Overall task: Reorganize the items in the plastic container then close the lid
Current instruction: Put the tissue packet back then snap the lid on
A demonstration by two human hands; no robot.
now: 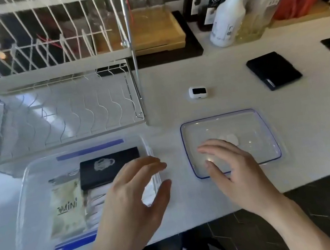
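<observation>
Two hands: both empty with fingers spread; left hand [133, 194] hovers over the plastic container [29, 197], right hand [229, 171] over the lid [261, 131].
Container: front left on the desk [307, 127], packed, uncovered.
Lid: lies to the container's right, apart from it, long axis across; right hand nearer.
Nearby: dish rack [63, 108], small white device [197, 92], black wallet [274, 70], all behind; path looks clear.

White counter [205, 73], dark hexagon-tiled floor [328, 208], bright daylight.
</observation>
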